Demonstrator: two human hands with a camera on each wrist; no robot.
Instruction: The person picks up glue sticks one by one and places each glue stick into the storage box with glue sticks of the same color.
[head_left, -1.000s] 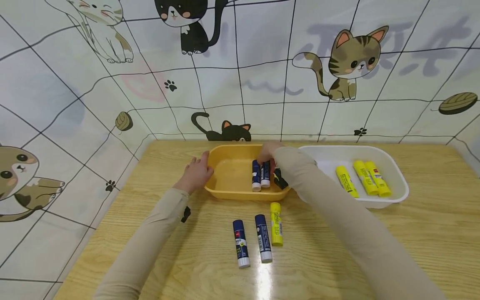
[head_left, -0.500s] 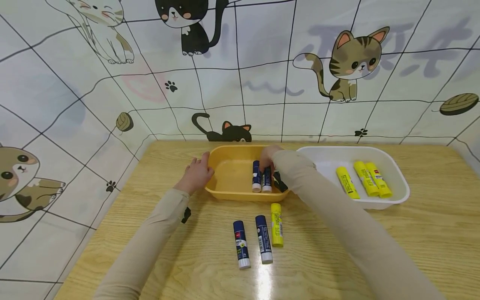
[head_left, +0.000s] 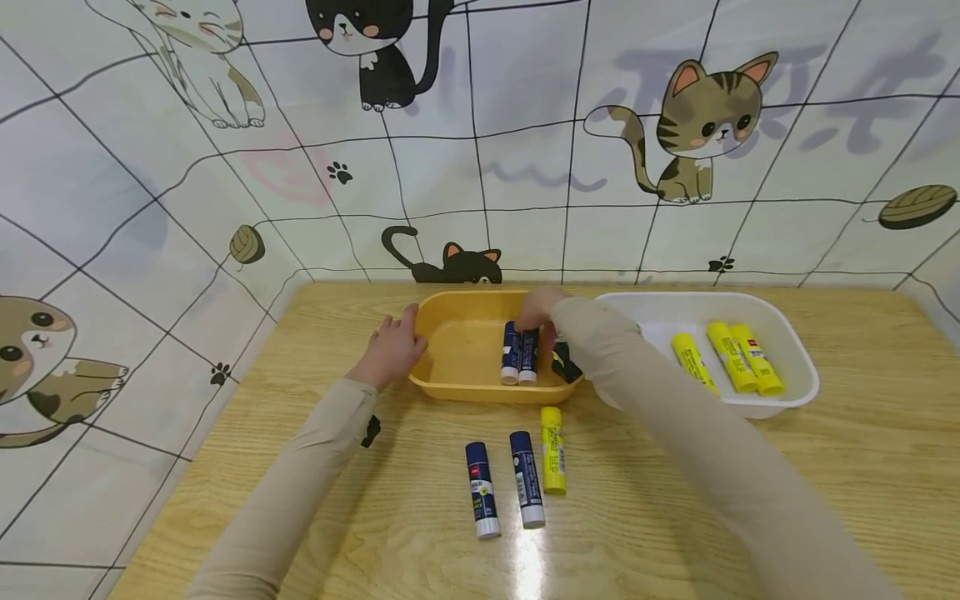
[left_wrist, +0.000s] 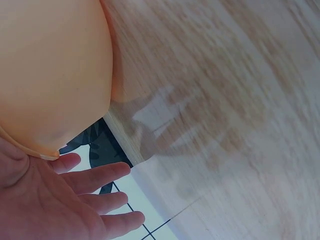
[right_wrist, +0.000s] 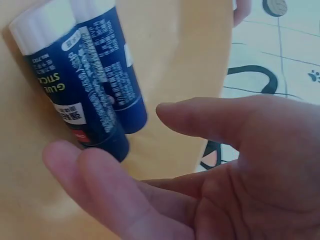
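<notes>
Inside the orange tray (head_left: 457, 350), two navy glue sticks with white ends lie side by side, the left glue stick (head_left: 511, 354) and the right glue stick (head_left: 528, 358). My right hand (head_left: 542, 308) reaches over the tray at their far ends. In the right wrist view its thumb and fingers stand apart, with the fingertips (right_wrist: 102, 167) right at the blue cap of the nearer glue stick (right_wrist: 75, 85). My left hand (head_left: 390, 348) rests at the tray's left rim. The left wrist view shows its fingers (left_wrist: 97, 177) stretched out and spread, with the thumb side against the rim.
In front of the tray lie two navy glue sticks, one on the left (head_left: 482, 490) and one on the right (head_left: 527, 479), beside a yellow glue stick (head_left: 553, 450). A white tray (head_left: 652, 312) with yellow glue sticks (head_left: 731, 358) stands right. A cat-patterned wall (head_left: 525, 183) rises behind.
The right glue stick in the orange tray has shifted left, closer against the other one. My right hand has moved slightly with it and its fingers are loosened. My left hand stays at the rim.
</notes>
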